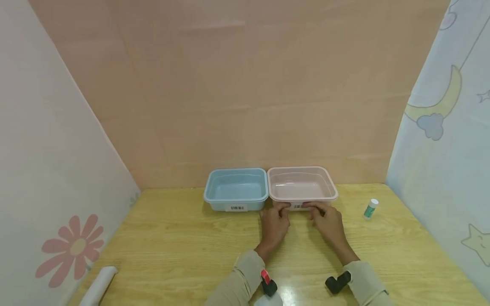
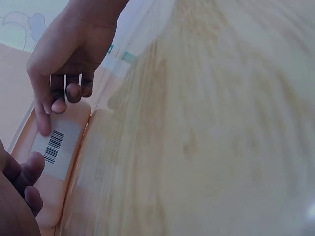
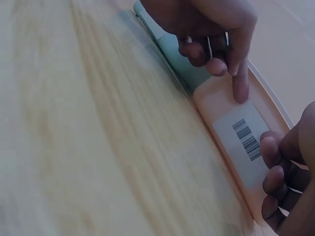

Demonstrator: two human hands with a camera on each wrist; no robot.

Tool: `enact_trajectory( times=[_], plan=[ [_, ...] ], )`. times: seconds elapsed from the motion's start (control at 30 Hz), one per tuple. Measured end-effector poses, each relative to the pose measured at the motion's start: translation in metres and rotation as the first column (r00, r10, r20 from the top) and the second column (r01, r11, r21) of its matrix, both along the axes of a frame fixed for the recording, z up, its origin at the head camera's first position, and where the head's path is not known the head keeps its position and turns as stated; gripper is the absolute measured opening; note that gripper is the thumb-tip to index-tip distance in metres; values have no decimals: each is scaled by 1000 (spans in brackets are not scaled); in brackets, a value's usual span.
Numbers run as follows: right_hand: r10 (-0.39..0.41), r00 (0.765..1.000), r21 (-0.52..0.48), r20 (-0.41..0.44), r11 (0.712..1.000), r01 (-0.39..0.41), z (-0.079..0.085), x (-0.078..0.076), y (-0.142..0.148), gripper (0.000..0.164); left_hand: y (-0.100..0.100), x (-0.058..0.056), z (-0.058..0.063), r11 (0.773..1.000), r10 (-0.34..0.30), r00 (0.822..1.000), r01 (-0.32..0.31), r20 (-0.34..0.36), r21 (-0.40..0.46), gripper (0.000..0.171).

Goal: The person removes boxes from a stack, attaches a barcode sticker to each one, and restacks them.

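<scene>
A pink plastic bin [image 1: 302, 183] stands against the back wall, with a white barcode label [image 3: 245, 140] on its front side. At the left end of that label is my left hand [image 1: 274, 225], its index finger stretched out against the bin's front. My right hand [image 1: 329, 224] reaches the label's other end, also with the index finger extended along it. The remaining fingers of both hands are loosely bent, as the left wrist view shows for the right hand [image 2: 78, 54]. Between the fingertips the barcode stays visible.
A blue bin [image 1: 236, 205] with its own barcode label stands side by side with the pink one. To the right is a small white-capped container [image 1: 370, 209] with a green label. A white roll [image 1: 98, 285] lies at the front left. Patterned walls [image 1: 436, 178] enclose the table.
</scene>
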State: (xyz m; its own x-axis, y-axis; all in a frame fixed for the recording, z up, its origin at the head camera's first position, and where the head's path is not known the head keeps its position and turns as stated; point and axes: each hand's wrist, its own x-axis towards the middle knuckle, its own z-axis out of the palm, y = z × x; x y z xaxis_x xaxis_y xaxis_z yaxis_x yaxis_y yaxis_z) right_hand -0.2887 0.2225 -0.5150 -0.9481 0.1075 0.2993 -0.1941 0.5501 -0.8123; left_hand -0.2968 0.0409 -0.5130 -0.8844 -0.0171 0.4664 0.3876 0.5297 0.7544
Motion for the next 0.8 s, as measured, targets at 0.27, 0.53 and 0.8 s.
enact_trajectory(
  times=[0.27, 0.53, 0.8],
  plan=[
    [-67, 992, 166, 110, 985, 49, -4, -3, 11, 26, -7, 2, 1, 995, -75, 993, 69, 89, 75, 26],
    [21, 998, 326, 54, 945, -37, -9, -3, 6, 22, -46, 12, 22, 977, -83, 991, 61, 104, 202, 26],
    [85, 996, 296, 8, 952, -84, -11, -5, -9, 20, -127, -3, 53, 934, 231, 953, -160, -196, 319, 28]
  ],
)
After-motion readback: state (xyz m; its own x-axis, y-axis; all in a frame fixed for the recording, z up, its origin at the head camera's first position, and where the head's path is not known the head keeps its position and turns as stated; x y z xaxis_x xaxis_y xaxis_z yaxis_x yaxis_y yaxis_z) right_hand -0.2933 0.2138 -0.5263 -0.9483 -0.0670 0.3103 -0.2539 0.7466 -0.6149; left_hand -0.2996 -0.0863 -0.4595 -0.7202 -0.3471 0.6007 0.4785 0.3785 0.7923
